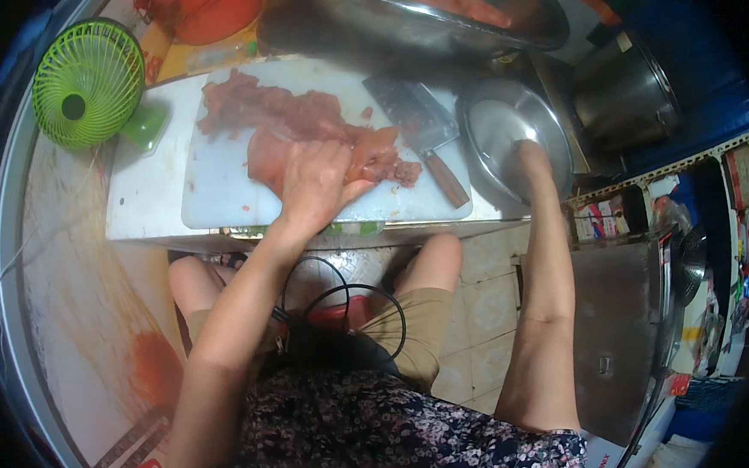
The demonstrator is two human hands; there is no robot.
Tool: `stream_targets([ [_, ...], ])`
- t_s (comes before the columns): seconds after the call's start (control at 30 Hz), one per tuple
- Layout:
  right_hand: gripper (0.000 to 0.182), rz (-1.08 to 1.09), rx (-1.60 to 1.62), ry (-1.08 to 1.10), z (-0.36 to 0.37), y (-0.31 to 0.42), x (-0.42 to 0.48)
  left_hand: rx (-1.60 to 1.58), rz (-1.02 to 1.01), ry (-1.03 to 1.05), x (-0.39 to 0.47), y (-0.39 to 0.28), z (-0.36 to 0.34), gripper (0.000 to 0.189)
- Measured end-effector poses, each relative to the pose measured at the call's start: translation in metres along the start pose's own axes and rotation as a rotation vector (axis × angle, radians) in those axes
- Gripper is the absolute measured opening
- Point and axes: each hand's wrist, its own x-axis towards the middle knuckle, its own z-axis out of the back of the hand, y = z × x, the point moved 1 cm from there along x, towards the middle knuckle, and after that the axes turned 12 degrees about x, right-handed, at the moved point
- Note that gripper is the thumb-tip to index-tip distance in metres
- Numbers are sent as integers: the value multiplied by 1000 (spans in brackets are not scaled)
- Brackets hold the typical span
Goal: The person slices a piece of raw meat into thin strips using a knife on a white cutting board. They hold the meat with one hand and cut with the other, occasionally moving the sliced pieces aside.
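Note:
My left hand [317,172] lies palm down over a cooked-looking piece of meat with skin [266,160], fingers pressing on it and thumb against its right side. A ragged mass of meat [279,103] spreads behind it on the white cutting board [216,192]. To the right, a cleaver [417,111] with a wooden handle [445,177] lies flat on the board, untouched. My right hand [531,159] reaches down into a round metal basin [493,129] beside the board. Its fingertips are blurred and hidden, so I cannot tell what they hold.
A green fan [88,84] stands left of the board. Behind are a red bucket [199,4] and a large metal tub [388,16] holding more meat. A big metal pot [628,88] stands back right. A black cable [371,288] loops over my lap. Shelves [647,193] line the right.

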Motion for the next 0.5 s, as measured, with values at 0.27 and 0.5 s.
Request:
stream_targets([
  [0.27,29,-155,377,231,30,41,-18,-50,0,54,0,3,5,45],
  [0.5,21,91,1484,63,84,44,-28,12,35,-30,-1,2,4,42],
])
